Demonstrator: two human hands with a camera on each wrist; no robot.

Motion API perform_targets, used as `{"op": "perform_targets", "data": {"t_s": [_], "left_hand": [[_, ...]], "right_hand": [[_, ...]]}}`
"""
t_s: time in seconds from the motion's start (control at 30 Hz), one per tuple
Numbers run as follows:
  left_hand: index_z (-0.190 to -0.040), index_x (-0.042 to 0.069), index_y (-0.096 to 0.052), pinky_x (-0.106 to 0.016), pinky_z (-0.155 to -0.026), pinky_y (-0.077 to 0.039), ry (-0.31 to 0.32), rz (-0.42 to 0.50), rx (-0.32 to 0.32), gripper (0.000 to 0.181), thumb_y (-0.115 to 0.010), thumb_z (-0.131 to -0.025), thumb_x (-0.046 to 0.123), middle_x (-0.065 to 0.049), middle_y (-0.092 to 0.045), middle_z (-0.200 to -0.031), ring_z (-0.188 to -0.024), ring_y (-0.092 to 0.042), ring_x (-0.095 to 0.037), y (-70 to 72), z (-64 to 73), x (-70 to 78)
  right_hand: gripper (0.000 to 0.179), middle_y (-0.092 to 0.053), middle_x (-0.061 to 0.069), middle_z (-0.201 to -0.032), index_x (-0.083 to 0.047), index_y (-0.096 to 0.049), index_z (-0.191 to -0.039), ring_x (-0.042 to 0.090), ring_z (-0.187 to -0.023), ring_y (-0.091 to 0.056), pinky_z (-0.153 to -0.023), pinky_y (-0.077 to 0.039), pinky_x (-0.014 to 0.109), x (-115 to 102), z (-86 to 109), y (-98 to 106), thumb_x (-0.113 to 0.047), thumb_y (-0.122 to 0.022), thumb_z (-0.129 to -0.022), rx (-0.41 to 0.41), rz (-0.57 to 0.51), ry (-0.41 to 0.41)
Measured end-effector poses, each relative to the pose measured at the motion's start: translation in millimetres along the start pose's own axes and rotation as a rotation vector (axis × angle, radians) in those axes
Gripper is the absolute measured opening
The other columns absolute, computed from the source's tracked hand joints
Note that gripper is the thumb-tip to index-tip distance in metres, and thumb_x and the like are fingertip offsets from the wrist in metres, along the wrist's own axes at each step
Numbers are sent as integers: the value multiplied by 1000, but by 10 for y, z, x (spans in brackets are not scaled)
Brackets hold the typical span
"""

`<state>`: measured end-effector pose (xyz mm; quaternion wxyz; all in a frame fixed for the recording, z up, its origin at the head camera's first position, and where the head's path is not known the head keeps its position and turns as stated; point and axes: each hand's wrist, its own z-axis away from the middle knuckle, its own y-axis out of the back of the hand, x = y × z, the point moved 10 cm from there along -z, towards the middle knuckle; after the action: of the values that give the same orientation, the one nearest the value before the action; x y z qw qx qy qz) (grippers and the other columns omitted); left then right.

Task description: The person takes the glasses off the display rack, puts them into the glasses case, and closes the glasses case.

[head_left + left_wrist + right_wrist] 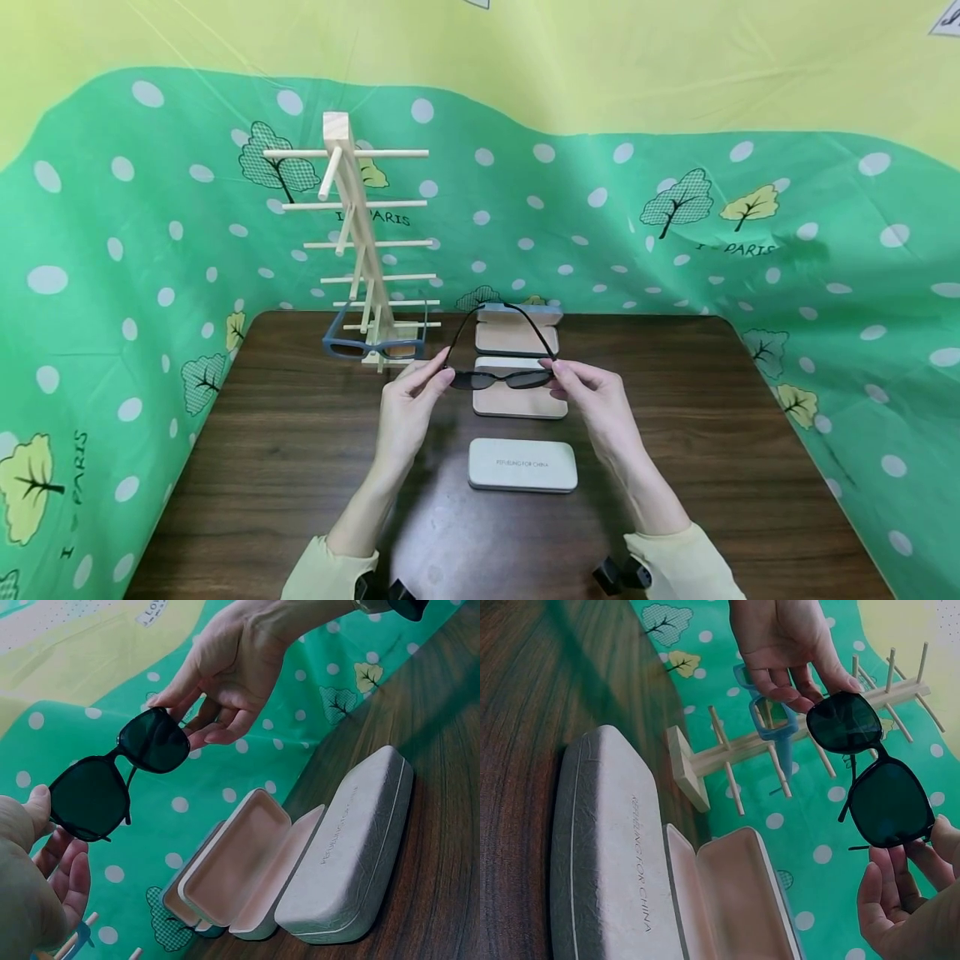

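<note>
Black sunglasses (501,380) with dark lenses are held up above the table, their temples unfolded and pointing away toward the back. At one end of the frame, my left hand (408,408) pinches the hinge area between thumb and fingers. The other end is pinched by my right hand (596,400) in the same way. Below and behind the sunglasses lies an open pale glasses case (517,404) with a pinkish lining, partly covered by them in the head view. Closer to me rests a closed white glasses case (522,465) with printed lettering.
A second open case (517,337) with a blue-grey edge stands at the table's back. To the left rises a wooden rack (360,225) with several pegs; blue-framed glasses (373,348) hang low on it. Patterned green cloth (585,225) surrounds the brown table (712,467).
</note>
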<state>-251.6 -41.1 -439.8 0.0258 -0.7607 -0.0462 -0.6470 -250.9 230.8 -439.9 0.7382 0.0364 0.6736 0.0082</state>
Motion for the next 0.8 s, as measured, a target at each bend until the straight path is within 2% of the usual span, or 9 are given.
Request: {"op": "perform_targets", "data": {"t_s": [0.2,0.37,0.6,0.8], "left_hand": [[-126,20,-75,-17,-78,-47,-3,-17,1,32,-75,-94,21,-9,-75,-105,-90,-60,-6,1,14,-29],[-126,18,-75,-17,-80,-46,-16,-28,-6,32,-75,-95,22,-8,-76,-106,-94,-61,-5,-13,23,-25],[-124,13,-76,-16,-76,-47,-28,-27,-42,28,-71,-97,19,-13,-74,-104,-85,-59,-6,-75,60,-32],[-122,13,-77,-15,-75,-49,-27,6,-53,26,-70,-98,18,-15,-72,-106,-85,-60,-6,-92,64,-33]], "right_hand": [[40,-79,-12,-106,11,-66,-128,3,-87,-68,-83,-60,21,41,2,-2,-20,-66,-102,-2,-23,5],[40,-79,-14,-105,12,-66,-128,4,-90,-68,-82,-60,21,50,-1,1,-19,-66,-102,0,-28,15],[40,-77,-15,-105,11,-66,-128,3,-88,-67,-82,-60,21,76,13,7,-20,-66,-102,1,-27,11],[39,-77,-14,-104,10,-67,-126,3,-86,-67,-82,-60,21,78,13,20,-20,-66,-102,4,-27,22]]}}
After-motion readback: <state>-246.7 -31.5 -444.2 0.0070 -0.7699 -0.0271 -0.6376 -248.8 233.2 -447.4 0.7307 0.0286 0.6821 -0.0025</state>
